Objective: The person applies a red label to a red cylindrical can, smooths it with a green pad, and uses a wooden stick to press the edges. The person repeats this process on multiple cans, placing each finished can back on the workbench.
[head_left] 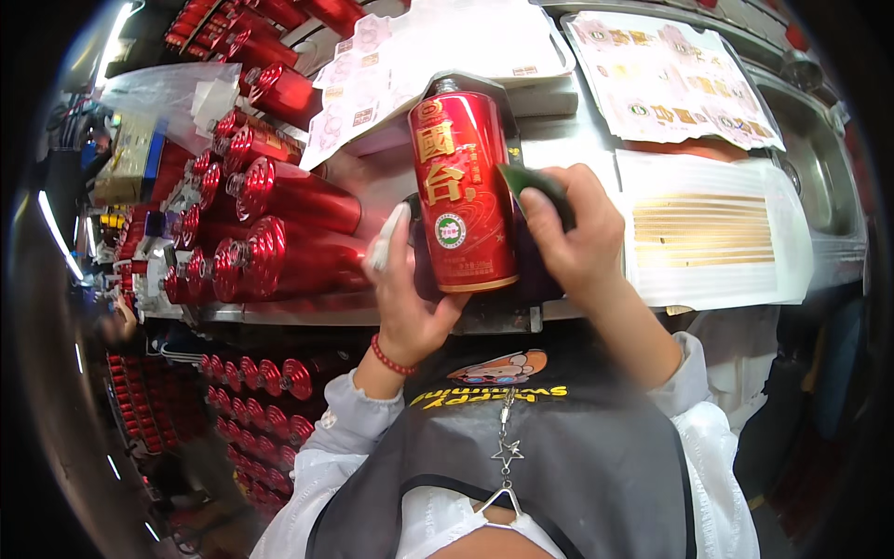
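A red metallic bottle [464,200] with gold lettering and a round green-and-white emblem lies in a dark cradle [538,265] before me, its base toward me. My left hand [405,312] is at its lower left, fingers stretched out and apart. White covering wraps a fingertip, and the thumb tip is by the bottle's base. Thumb and fingers pinch a dark green flat scraper [540,193] in my right hand [587,233]. Its pointed edge meets the right side of the bottle. The fingers' far side is hidden.
Several red bottles [303,256] lie on the bench at left, more on racks below. White decal sheets [466,42] are stacked behind the cradle. To the right are another printed sheet [675,79], a sheet with gold strips [708,233] and a metal sink [815,140].
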The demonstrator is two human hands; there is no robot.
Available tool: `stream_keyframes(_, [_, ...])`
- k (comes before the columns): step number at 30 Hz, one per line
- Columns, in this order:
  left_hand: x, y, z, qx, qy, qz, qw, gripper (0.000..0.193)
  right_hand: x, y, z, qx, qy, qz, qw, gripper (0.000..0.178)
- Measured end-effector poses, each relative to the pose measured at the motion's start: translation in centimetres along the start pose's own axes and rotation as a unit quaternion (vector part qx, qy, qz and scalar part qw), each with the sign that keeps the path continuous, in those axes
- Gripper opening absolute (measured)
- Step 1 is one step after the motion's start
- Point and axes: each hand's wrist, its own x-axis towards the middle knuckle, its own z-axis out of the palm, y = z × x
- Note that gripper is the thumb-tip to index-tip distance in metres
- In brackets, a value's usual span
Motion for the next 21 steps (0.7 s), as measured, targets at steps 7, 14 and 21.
stream_keyframes(7, [2.1, 1.6, -1.1, 0.111, -0.050, 0.009, 0.992, 0.086, 0.1, -2.9, -2.0, -0.020, -0.053, -0.149, 0.987, 0.030])
stream_keyframes(14, [1.3, 0.3, 0.0, 0.093, -0.062, -0.036, 0.993, 0.104, -0.1, -3.4, -1.8, -0.051, -0.101, -0.214, 0.970, 0.030])
stream_keyframes(21, [2.6, 2.2, -1.3, 0.162, -0.024, 0.011, 0.986, 0.102, -1.1, -5.1, -1.8, 0.047, -0.069, 0.150, 0.985, 0.017])
